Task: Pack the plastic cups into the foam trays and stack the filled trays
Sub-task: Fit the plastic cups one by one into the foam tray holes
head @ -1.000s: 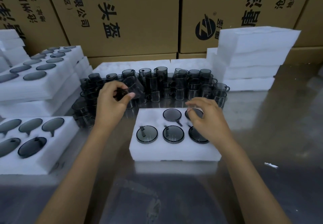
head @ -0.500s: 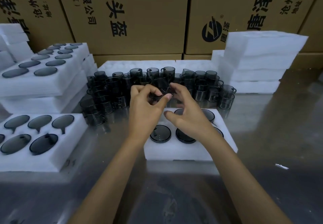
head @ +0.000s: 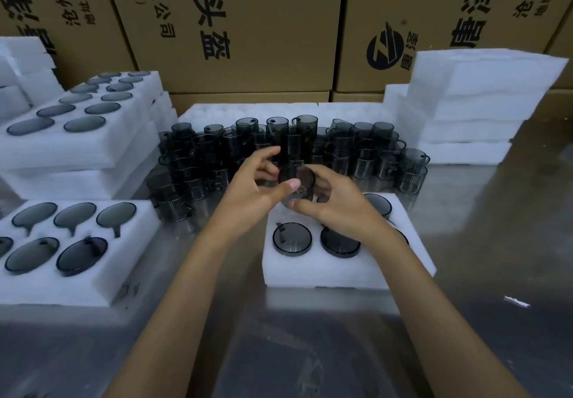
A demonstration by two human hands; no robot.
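A: Hand state?
B: Both on one smoky plastic cup (head: 297,184), held in the air just above the back edge of the near foam tray (head: 325,269). Left hand (head: 251,187) has thumb and fingers curled round the cup's left side. Right hand (head: 338,202) grips its right side, thumb underneath.
A: Tray fill?
B: Two seated cups (head: 292,238) show clearly in the front row, rims about flush with the foam. A back-right cup is part visible; the other pockets sit behind the right hand and wrist, cannot tell.
A: Loose stock?
B: Cluster of loose cups (head: 341,146), stacked two high, right behind the near foam tray on the steel surface (head: 483,242).
A: Other trays?
B: Filled tray (head: 74,273) to the left of the near foam tray, six cups visible in it. Behind that one, a stack of filled trays (head: 77,146). Pile of blank foam slabs (head: 474,99) behind and to the right of the near foam tray. A low foam sheet (head: 279,110) lies behind the loose cups.
A: Background?
B: Wall of printed cardboard cartons (head: 248,25) behind everything. Small white scrap (head: 516,301) on the surface, right of the near foam tray.
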